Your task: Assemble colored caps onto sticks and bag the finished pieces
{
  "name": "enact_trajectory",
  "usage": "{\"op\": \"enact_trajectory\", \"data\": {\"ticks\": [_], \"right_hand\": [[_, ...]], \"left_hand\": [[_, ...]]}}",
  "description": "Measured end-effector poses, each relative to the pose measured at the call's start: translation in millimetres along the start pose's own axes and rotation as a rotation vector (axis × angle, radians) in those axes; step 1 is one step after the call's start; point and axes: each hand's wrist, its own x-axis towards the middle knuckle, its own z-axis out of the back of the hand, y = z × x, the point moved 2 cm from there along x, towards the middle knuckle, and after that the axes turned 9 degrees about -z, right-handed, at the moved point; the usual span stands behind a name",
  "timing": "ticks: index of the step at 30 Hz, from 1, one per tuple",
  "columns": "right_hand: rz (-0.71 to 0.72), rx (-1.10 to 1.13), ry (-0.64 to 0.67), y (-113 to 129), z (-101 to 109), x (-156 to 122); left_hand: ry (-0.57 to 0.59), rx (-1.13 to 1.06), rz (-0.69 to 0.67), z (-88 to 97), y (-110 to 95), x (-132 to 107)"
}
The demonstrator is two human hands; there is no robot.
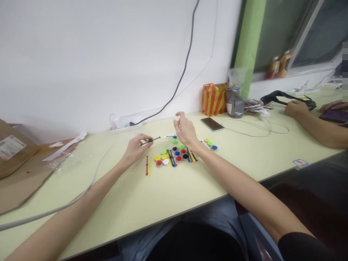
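Observation:
My left hand (137, 148) is closed in a pinch on a thin black plastic stick (156, 139), which juts out past the fingertips. In front of that hand a red stick (147, 166) and a yellow stick (150, 167) lie side by side on the table. My right hand (186, 131) is raised above the table, its fingers bent but apart, with nothing seen in them. Below it lie several round coloured pieces (177, 153) and bundles of coloured sticks (172, 158). The right wrist and forearm hide some of these pieces.
A phone (212, 124), a striped bag (214, 98) and a grey pouch (235, 103) are at the back right. A power strip (126, 127) lies by the wall. Brown paper packaging (16, 174) and a cable (67, 206) are at left. Another person's arm (315, 125) rests at right.

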Motion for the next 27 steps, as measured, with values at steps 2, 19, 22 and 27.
{"op": "enact_trajectory", "data": {"ticks": [2, 19, 22, 27], "right_hand": [[0.014, -0.003, 0.0, 1, -1, 0], [0.05, -0.063, 0.003, 7, -2, -5], [0.052, -0.07, 0.007, 7, -3, -6], [0.058, -0.057, 0.01, 8, -1, -7]], "left_hand": [[0.05, 0.043, 0.039, -9.1, 14, 12], [0.065, 0.166, 0.124, -57.5, 39, 37], [0.042, 0.113, 0.152, -61.7, 35, 39], [0.04, 0.019, 0.121, -50.7, 24, 50]]}}
